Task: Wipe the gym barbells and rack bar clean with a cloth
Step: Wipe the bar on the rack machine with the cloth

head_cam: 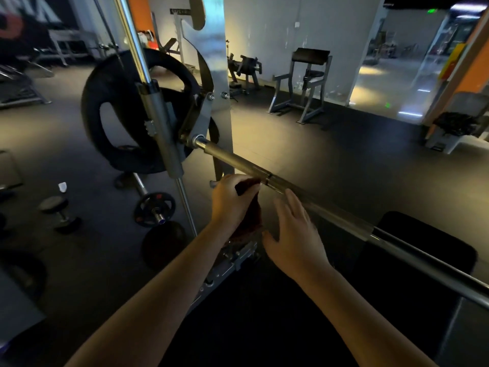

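Under dim light, a dark matte floor is seen stretching back to a white wall, with a warm pool of light thrown along its foot. A grey seat frame with a black pad is set before that wall. At the left, a large black weight plate is carried on the end of the rack bar, beside a chromed guide rod and a steel upright. A dumbbell and a short loaded barbell are left lying on the floor below, near each other.

The rack bar is run slantwise from the plate down to the right edge, over a black bench pad. A dark red cloth is gripped in the left hand, whose fingers are curled round it at the bar, and its loose end is left hanging. The right hand is held flat with straight, spread fingers and nothing in it, just beside the bar; whether its fingertips touch the metal cannot be told.
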